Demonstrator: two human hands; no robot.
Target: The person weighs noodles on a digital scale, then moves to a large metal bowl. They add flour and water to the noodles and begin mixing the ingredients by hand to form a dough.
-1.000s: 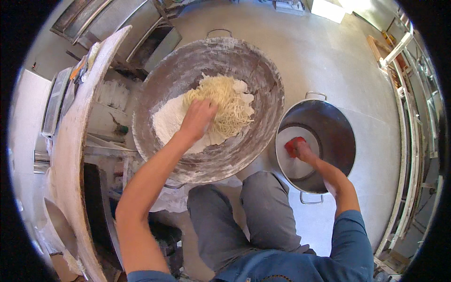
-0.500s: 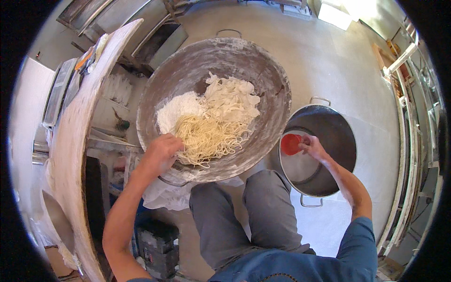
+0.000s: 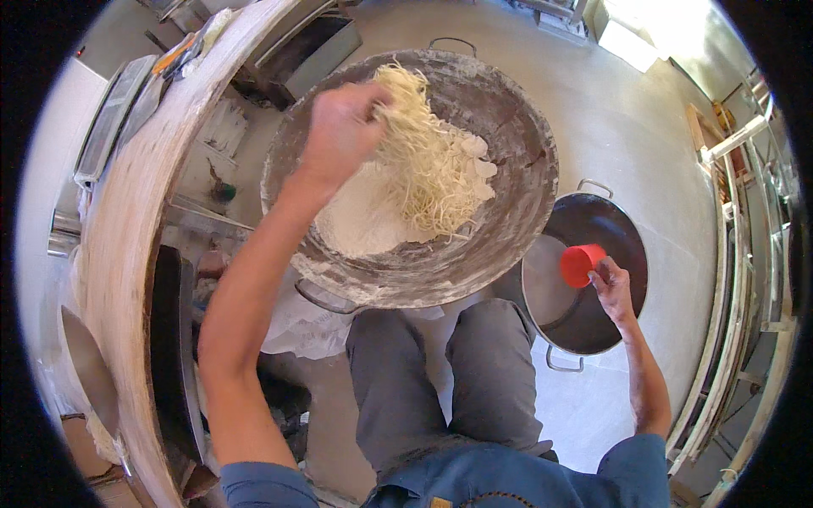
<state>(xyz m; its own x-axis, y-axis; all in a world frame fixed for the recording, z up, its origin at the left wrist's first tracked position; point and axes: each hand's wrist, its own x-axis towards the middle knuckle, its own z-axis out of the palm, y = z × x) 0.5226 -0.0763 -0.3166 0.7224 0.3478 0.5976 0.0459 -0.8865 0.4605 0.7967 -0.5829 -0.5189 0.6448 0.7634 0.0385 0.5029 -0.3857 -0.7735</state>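
Observation:
A wide, flour-dusted metal basin (image 3: 517,212) sits in front of my knees, holding a heap of white flour (image 3: 360,224) and pale noodles (image 3: 428,173). My left hand (image 3: 339,131) is raised over the basin's far left side and grips a bunch of noodles, whose strands hang down into the pile. My right hand (image 3: 611,286) holds a small red cup (image 3: 581,264) tilted over a dark metal pot (image 3: 622,233) that stands on the floor to the right of the basin.
A long curved wooden board (image 3: 127,254) dusted with flour runs down the left. Metal trays (image 3: 110,114) lie beyond it. Metal racks (image 3: 754,254) line the right wall. My legs in grey trousers (image 3: 449,381) are below the basin on a pale concrete floor (image 3: 644,110).
My left hand has gone from the near left rim up over the far side of the basin, lifting noodles. My right hand has raised the red cup out of the pot.

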